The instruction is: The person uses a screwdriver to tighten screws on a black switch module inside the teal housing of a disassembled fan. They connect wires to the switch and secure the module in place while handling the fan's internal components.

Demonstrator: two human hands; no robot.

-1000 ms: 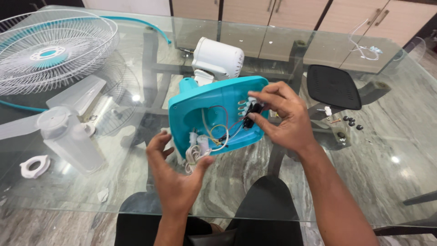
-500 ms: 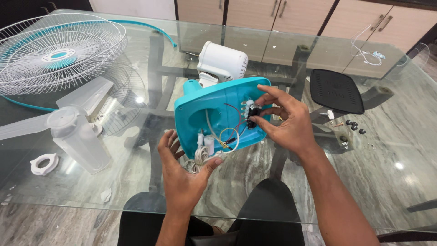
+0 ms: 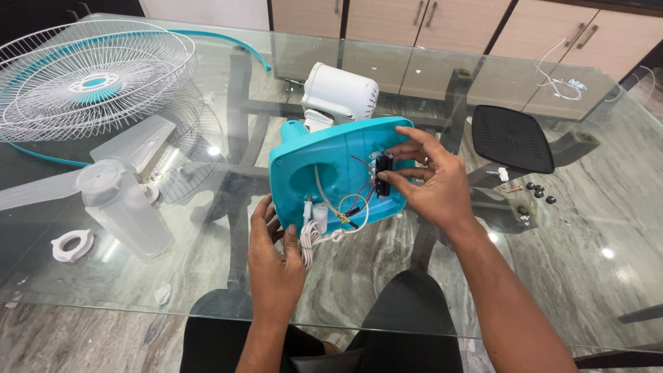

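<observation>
Left hand (image 3: pixel 275 266) steadies teal fan base (image 3: pixel 342 173); right hand (image 3: pixel 431 183) pinches black switch block (image 3: pixel 382 175) (wires exposed).

Teal fan base (image 3: pixel 331 166), white motor housing (image 3: pixel 340 93), black cover plate (image 3: pixel 511 138).

packages: I see none on the glass table (image 3: pixel 594 207)
labels: none I can make out
signs: none
screens: none
</observation>
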